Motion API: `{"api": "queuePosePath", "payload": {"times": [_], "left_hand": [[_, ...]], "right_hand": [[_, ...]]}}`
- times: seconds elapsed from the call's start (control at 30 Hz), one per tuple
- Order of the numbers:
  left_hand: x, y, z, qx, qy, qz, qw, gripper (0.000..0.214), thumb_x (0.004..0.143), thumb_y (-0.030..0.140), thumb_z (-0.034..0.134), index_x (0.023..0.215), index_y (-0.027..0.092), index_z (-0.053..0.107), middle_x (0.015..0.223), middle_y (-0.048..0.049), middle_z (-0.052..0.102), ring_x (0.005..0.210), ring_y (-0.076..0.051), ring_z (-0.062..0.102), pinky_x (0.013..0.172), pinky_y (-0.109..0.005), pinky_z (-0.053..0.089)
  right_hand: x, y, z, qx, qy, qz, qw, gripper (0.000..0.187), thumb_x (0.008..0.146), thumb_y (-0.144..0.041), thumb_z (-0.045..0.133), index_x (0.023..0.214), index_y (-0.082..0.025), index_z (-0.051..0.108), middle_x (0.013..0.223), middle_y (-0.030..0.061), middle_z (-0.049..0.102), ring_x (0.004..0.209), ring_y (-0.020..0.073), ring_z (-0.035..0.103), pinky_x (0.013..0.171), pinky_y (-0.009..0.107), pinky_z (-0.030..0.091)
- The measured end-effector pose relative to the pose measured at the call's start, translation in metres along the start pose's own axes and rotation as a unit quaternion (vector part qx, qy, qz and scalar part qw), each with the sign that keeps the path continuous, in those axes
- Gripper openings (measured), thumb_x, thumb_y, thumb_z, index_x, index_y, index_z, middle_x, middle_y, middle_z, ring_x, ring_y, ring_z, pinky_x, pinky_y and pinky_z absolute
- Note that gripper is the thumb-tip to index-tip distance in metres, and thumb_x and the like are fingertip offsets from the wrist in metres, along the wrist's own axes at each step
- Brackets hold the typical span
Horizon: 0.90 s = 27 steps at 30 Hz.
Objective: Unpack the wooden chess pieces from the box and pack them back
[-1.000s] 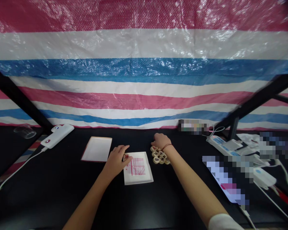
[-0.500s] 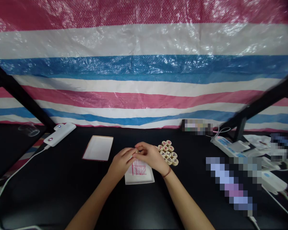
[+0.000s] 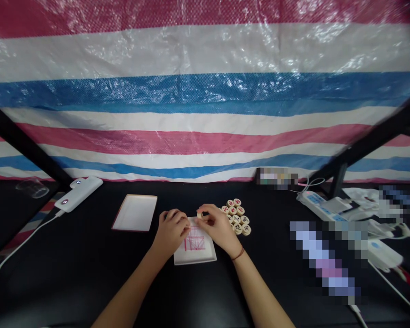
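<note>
My right hand point(image 3: 220, 229) pinches a cream xiangqi piece point(image 3: 200, 215) between thumb and fingers, above the far edge of a shallow white box half point(image 3: 205, 256). Pink lines form a grid drawing inside that box half. At its left edge, my left hand point(image 3: 171, 231) is open, fingers bent and a little apart, with nothing visible in them; its palm is hidden. Several round xiangqi pieces point(image 3: 237, 219), marked in red or black, lie grouped just right of my right hand, which covers part of the group.
Another box half point(image 3: 135, 212), white inside, lies to the left. A white power strip point(image 3: 80, 196) with a cable is farther left. On the right are another power strip point(image 3: 316, 203), plugs and cables. A striped plastic sheet point(image 3: 191, 136) hangs behind the black table point(image 3: 89, 269).
My hands have drawn apart; they met over the box half before. The xiangqi piece now shows in my right hand. The whole view has shifted slightly.
</note>
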<state>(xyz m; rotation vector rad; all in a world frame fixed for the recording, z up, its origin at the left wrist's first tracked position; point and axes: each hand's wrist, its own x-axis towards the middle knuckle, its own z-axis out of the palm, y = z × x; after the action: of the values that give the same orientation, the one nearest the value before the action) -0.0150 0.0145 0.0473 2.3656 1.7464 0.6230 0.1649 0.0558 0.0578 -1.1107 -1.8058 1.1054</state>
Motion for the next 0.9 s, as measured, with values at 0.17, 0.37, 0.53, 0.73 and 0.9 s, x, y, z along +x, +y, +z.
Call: {"api": "queuePosePath", "payload": {"times": [0.17,0.37,0.53,0.73,0.9], "left_hand": [[-0.003,-0.003,-0.004,-0.012,0.000,-0.032,0.999,0.023,0.080,0.021,0.059,0.102,0.024,0.060,0.112,-0.0058,0.062,0.110,-0.026,0.051,0.093,-0.044,0.037],[-0.006,-0.016,-0.007,-0.071,-0.023,-0.019,0.997,0.039,0.082,0.021,0.054,0.121,0.023,0.052,0.121,-0.0080,0.058,0.117,-0.026,0.049,0.098,-0.044,0.039],[-0.006,-0.021,-0.002,-0.077,-0.018,-0.015,0.997,0.040,0.081,0.019,0.054,0.121,0.022,0.053,0.120,-0.0083,0.058,0.115,-0.025,0.051,0.098,-0.045,0.041],[-0.005,-0.023,0.002,-0.112,-0.017,0.013,0.993,0.040,0.080,0.016,0.056,0.119,0.019,0.053,0.116,-0.0092,0.058,0.108,-0.024,0.054,0.097,-0.043,0.045],[-0.005,-0.023,0.001,-0.126,-0.014,0.015,0.992,0.041,0.079,0.014,0.056,0.119,0.021,0.054,0.115,-0.0081,0.058,0.106,-0.024,0.054,0.096,-0.043,0.045]], "right_hand": [[-0.005,-0.007,0.010,-0.131,-0.040,-0.129,0.982,0.029,0.081,-0.007,0.051,0.104,-0.021,0.062,0.106,0.0065,0.057,0.097,0.0163,0.059,0.086,0.031,0.051],[-0.005,-0.006,0.023,-0.284,-0.072,-0.168,0.941,0.015,0.082,-0.009,0.060,0.093,-0.020,0.060,0.096,0.0053,0.063,0.091,0.0204,0.056,0.082,0.034,0.046],[-0.004,-0.005,0.021,-0.369,-0.076,-0.148,0.915,0.008,0.085,-0.014,0.059,0.091,-0.018,0.061,0.084,0.0048,0.061,0.083,0.0198,0.054,0.075,0.031,0.042],[-0.004,-0.003,0.028,-0.394,-0.090,-0.132,0.905,0.003,0.087,-0.017,0.057,0.089,-0.019,0.058,0.078,0.0030,0.062,0.079,0.0190,0.054,0.072,0.029,0.038],[-0.002,-0.005,0.011,-0.317,-0.061,-0.120,0.939,0.006,0.085,-0.016,0.056,0.088,-0.021,0.057,0.081,0.0011,0.063,0.078,0.0173,0.057,0.072,0.027,0.041]]}}
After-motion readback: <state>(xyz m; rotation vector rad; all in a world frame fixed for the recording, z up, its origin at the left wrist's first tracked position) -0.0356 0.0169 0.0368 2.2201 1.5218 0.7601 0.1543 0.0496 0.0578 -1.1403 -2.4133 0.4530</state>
